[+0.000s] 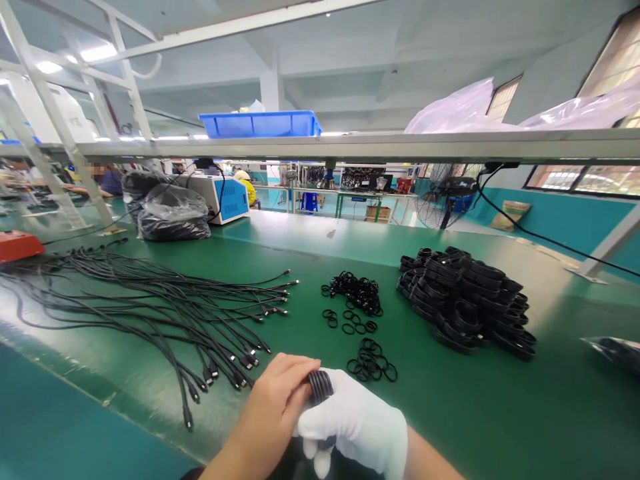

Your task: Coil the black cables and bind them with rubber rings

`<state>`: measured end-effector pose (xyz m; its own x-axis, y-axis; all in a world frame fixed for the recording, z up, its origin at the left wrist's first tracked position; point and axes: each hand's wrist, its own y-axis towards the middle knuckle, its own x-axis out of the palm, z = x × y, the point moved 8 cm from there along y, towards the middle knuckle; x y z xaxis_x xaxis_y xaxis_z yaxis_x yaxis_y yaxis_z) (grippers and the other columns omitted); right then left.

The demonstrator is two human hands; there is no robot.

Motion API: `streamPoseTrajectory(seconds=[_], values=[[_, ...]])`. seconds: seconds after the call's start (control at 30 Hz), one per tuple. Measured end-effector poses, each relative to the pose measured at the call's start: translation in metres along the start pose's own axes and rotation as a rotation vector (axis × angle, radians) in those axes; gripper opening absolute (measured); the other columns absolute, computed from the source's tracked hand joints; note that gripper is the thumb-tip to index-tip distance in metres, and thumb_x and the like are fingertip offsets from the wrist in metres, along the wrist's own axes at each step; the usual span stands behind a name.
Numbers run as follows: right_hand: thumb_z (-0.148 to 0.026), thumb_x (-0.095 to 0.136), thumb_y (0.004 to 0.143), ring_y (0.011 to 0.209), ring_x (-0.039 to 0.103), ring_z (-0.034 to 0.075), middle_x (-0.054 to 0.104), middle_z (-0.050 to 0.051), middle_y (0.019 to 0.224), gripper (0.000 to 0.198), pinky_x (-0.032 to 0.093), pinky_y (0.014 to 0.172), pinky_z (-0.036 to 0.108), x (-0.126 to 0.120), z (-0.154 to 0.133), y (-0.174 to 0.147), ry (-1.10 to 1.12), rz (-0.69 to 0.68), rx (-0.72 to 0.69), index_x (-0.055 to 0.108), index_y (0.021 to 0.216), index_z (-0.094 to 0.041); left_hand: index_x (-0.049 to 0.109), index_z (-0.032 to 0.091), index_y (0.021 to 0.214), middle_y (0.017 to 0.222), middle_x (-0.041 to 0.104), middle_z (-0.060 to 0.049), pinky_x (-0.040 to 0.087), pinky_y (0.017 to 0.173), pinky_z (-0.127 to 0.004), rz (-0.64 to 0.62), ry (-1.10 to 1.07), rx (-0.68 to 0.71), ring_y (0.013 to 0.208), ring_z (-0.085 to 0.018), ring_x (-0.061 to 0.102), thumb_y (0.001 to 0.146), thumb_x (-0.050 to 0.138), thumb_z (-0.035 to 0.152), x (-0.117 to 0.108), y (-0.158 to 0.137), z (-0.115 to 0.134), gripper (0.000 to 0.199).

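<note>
A coiled black cable [321,387] is between my hands, close to the table's front edge. My right hand [353,420], in a white glove, wraps its fingers around the coil. My bare left hand [275,400] presses its fingers against the coil's left side; its fingertips are partly hidden. Just beyond my hands lies a small group of black rubber rings [373,360], with a larger heap of rings [356,291] farther back. On the left, loose black cables [200,317] stretch across the green table, many plug ends pointing toward me. Bundled coiled cables [465,297] are piled at the right.
A blue and white machine [227,199] stands at the back beside a plastic-bagged black bundle [174,212]. Overhead, a shelf [360,147] carries a blue tray [260,125]. An orange box [20,247] sits far left, a plastic bag [615,353] far right. People work in the left background.
</note>
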<state>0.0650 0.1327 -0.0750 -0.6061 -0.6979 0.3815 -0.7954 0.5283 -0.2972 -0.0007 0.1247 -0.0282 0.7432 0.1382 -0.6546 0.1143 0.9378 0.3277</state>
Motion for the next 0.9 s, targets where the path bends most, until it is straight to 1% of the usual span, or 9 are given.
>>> streamPoseTrajectory(seconds=[0.1,0.2,0.3,0.37,0.43,0.5,0.63,0.77,0.9], values=[[-0.017,0.060,0.052,0.038,0.050,0.009,0.053,0.000,0.046,0.011,0.043,0.035,0.019,0.003,0.003,0.001,-0.009,-0.022,0.004,0.058,0.060,-0.010,0.066,0.020,0.103,0.103,0.068,-0.007,0.048,0.087,-0.033,0.045,0.064,0.034,0.096,-0.021,0.059,0.086,0.044,0.015,0.000,-0.004,0.004,0.029],[-0.019,0.063,0.054,0.038,0.050,0.011,0.051,-0.001,0.044,0.013,0.042,0.033,0.020,-0.003,-0.002,0.000,0.007,0.000,-0.021,0.058,0.062,-0.010,0.063,0.022,0.109,0.111,0.065,-0.006,0.046,0.091,-0.032,-0.018,0.072,0.012,0.101,-0.020,0.057,0.085,0.045,0.016,-0.002,0.001,0.001,0.031],[-0.021,0.070,0.056,0.039,0.049,0.009,0.054,-0.002,0.050,0.022,0.040,0.035,0.019,-0.035,-0.028,-0.009,0.169,0.184,-0.189,0.056,0.071,-0.013,0.057,0.022,0.116,0.110,0.063,-0.006,0.046,0.087,-0.031,-0.015,0.058,-0.098,0.095,-0.018,0.058,0.086,0.045,0.022,-0.016,0.014,-0.015,0.032],[-0.025,0.075,0.058,0.048,0.054,0.009,0.059,-0.002,0.061,0.031,0.042,0.042,0.019,-0.065,-0.047,-0.022,0.333,0.341,-0.347,0.055,0.080,-0.016,0.059,0.020,0.108,0.099,0.063,-0.005,0.046,0.079,-0.030,-0.005,0.096,-0.166,0.086,-0.018,0.059,0.087,0.042,0.024,-0.019,0.026,-0.024,0.027],[-0.030,0.076,0.061,0.064,0.062,0.012,0.062,-0.001,0.071,0.037,0.048,0.054,0.022,-0.089,-0.057,-0.034,0.407,0.450,-0.428,0.054,0.088,-0.018,0.062,0.020,0.092,0.089,0.064,-0.003,0.044,0.074,-0.028,-0.073,0.145,-0.168,0.081,-0.017,0.058,0.085,0.043,0.022,-0.006,0.037,-0.024,0.020],[-0.033,0.076,0.062,0.076,0.066,0.018,0.064,0.001,0.077,0.040,0.051,0.065,0.029,-0.104,-0.058,-0.038,0.387,0.522,-0.429,0.053,0.091,-0.019,0.062,0.021,0.080,0.082,0.064,0.000,0.042,0.070,-0.025,-0.172,0.167,-0.122,0.077,-0.016,0.058,0.080,0.047,0.016,0.018,0.044,-0.015,0.016],[-0.033,0.076,0.062,0.081,0.067,0.023,0.066,0.004,0.084,0.042,0.051,0.067,0.033,-0.113,-0.052,-0.036,0.323,0.566,-0.397,0.053,0.095,-0.019,0.062,0.022,0.072,0.075,0.061,0.003,0.038,0.062,-0.021,-0.282,0.175,-0.052,0.069,-0.013,0.056,0.071,0.050,0.008,0.057,0.044,0.005,0.019],[-0.033,0.075,0.062,0.077,0.067,0.022,0.065,0.004,0.085,0.041,0.052,0.062,0.032,-0.110,-0.050,-0.033,0.310,0.572,-0.388,0.054,0.093,-0.018,0.062,0.023,0.073,0.076,0.061,0.004,0.036,0.060,-0.021,-0.332,0.212,-0.041,0.068,-0.013,0.056,0.069,0.054,0.010,0.070,0.034,0.009,0.016],[-0.031,0.076,0.060,0.075,0.067,0.022,0.065,0.004,0.082,0.040,0.051,0.060,0.029,-0.106,-0.051,-0.032,0.296,0.575,-0.365,0.055,0.090,-0.017,0.061,0.024,0.080,0.081,0.062,0.001,0.036,0.060,-0.023,-0.279,0.296,-0.101,0.071,-0.016,0.058,0.075,0.052,0.017,0.071,0.034,0.003,0.012]])
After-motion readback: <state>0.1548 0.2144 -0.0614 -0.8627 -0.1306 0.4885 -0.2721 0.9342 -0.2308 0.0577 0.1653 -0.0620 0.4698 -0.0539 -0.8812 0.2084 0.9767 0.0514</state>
